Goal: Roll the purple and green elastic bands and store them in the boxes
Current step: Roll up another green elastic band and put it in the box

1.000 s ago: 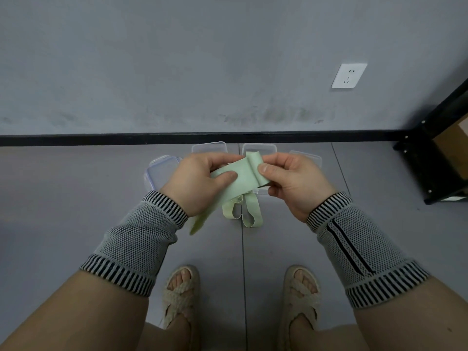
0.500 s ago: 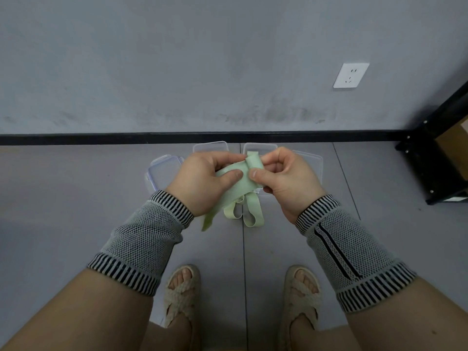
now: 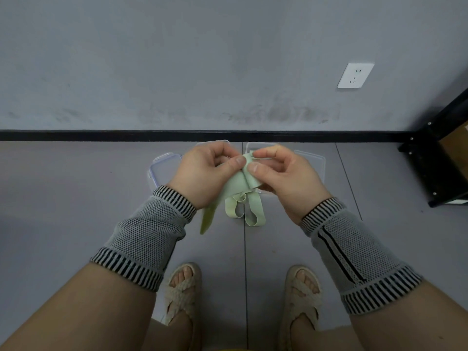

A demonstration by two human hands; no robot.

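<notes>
Nearest the camera, the person's two feet in woven sandals [image 3: 182, 295] stand on the grey floor [image 3: 76, 198], and both forearms wear knitted grey sleeves [image 3: 149, 231] with striped cuffs. Just beyond, the left hand [image 3: 205, 173] and right hand [image 3: 283, 176] meet in mid-air over the floor, both pinching the green elastic band [image 3: 240, 183]. The left thumb presses the flat strip against curled fingers. The right thumb and forefinger nip the started roll at its top end. The loose remainder hangs below the hands in a tail and a couple of loops [image 3: 247, 211].

The step in hand looks like the early turns of the roll. To do it well, I judge the right fingers should turn the coil tightly toward the left hand while the left thumb feeds the strip under even tension, edges aligned, so the roll does not cone or spring open. The dangling loops could twist into the coil and want straightening as they come up.

Farther off, clear plastic boxes [image 3: 164, 171] with lids lie on the floor near the wall, partly hidden behind the hands. No purple band is visible. Beyond are the black skirting, the grey wall with a white socket [image 3: 355, 75], and a black shelf frame [image 3: 440, 158] at right, well apart from the work.
</notes>
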